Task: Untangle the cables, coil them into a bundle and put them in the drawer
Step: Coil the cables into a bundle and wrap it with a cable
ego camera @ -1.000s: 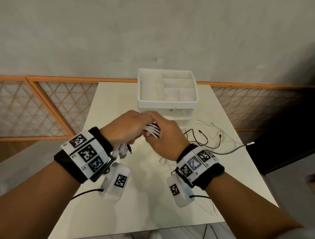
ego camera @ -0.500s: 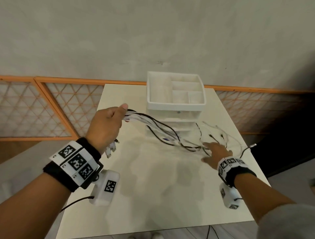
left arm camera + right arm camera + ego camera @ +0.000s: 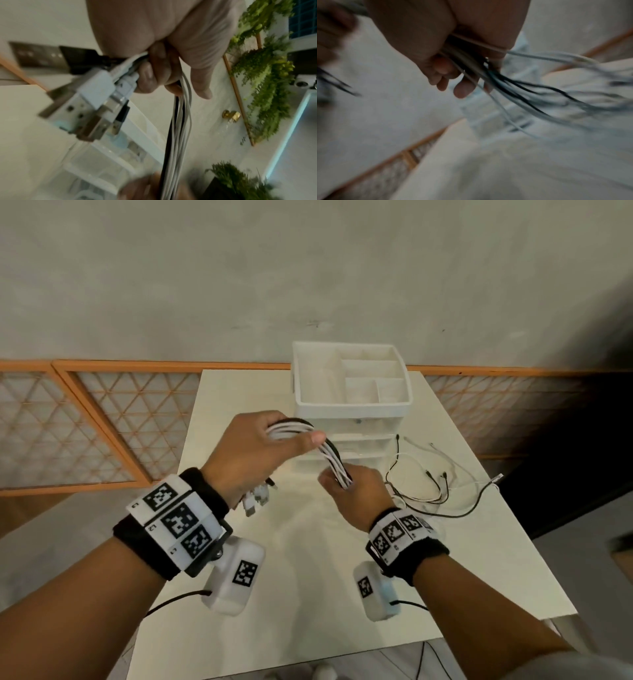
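Now gripping cables [image 3: 334,462] w/ both hands: left hand [image 3: 250,453] curling round bundle nr USB plugs [image 3: 96,102], right hand [image 3: 359,494] closing round strands lower down. Loose ends [image 3: 442,484] trailing on table [image 3: 308,594] beside drawer unit [image 3: 352,419]. Risking snag, re-tangle if coiling too fast.

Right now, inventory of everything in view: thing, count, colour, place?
cables: several, white and black, gathered between both hands, loose ends trailing on table at right
USB plugs: a cluster, white and silver, hanging below left hand
drawer organiser: one, white, far middle of table
table: one, cream
lattice panels: orange frames, behind table
wrist bands: two, black with white markers
left hand: grips cables
right hand: grips cables
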Available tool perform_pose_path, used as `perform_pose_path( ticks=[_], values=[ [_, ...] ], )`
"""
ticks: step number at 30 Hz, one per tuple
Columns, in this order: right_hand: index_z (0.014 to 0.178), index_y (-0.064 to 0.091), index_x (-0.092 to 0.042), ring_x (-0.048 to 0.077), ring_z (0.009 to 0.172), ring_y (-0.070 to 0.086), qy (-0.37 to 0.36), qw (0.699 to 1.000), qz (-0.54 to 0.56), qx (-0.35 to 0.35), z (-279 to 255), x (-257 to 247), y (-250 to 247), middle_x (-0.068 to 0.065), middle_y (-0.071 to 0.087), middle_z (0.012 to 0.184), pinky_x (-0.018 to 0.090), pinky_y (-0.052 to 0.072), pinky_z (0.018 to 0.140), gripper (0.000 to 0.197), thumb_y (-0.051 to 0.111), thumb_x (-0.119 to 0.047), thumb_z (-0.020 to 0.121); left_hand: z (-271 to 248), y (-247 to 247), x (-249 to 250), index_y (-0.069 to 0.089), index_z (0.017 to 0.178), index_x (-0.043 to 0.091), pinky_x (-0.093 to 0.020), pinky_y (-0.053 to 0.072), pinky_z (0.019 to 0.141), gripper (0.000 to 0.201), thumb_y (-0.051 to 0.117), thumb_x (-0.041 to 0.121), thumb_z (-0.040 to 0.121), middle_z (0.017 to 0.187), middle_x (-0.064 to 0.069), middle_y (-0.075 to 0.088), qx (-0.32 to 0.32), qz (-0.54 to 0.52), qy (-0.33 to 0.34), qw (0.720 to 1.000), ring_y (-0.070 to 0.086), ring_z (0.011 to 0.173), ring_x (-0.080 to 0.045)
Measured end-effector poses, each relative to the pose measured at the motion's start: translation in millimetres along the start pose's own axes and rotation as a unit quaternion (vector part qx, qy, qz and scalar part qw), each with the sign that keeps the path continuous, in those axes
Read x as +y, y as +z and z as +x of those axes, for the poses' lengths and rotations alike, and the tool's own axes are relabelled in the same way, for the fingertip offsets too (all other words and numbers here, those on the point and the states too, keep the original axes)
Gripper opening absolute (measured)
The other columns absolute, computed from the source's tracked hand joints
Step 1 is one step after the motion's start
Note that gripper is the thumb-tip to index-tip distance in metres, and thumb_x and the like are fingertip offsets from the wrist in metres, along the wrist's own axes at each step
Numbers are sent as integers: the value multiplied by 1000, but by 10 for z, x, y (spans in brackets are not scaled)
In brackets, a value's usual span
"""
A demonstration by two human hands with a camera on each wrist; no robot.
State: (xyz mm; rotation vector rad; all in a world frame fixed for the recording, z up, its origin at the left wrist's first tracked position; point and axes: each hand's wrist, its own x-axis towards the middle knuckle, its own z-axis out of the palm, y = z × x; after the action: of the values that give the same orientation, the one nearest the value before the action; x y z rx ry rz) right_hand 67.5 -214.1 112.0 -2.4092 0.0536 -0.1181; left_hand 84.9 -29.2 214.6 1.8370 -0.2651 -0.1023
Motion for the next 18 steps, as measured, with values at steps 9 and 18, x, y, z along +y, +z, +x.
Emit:
perform_pose_path(
  ticks=[9, 18],
  values=[
    [114, 66, -31, 25, 123, 47, 132, 927, -344, -73, -154, 1624, -335, -4, 57, 127, 44, 42, 99, 31, 61, -46, 88, 332, -98, 13, 67, 73, 23, -19, 37, 42, 19, 79, 36, 79, 48, 15, 54, 239, -102, 8, 966, 41, 41, -4],
    [116, 67, -21, 35, 112, 61, 210, 925, -305, -90, 656, 1771, -1149, 13, 62, 125, 39, 50, 91, 30, 59, -39, 94, 723, -19, -63, 68, 81, 30, -24, 33, 46, 22, 75, 50, 80, 52, 14, 45, 335, -141, -65, 929, 33, 41, -10]
  ],
)
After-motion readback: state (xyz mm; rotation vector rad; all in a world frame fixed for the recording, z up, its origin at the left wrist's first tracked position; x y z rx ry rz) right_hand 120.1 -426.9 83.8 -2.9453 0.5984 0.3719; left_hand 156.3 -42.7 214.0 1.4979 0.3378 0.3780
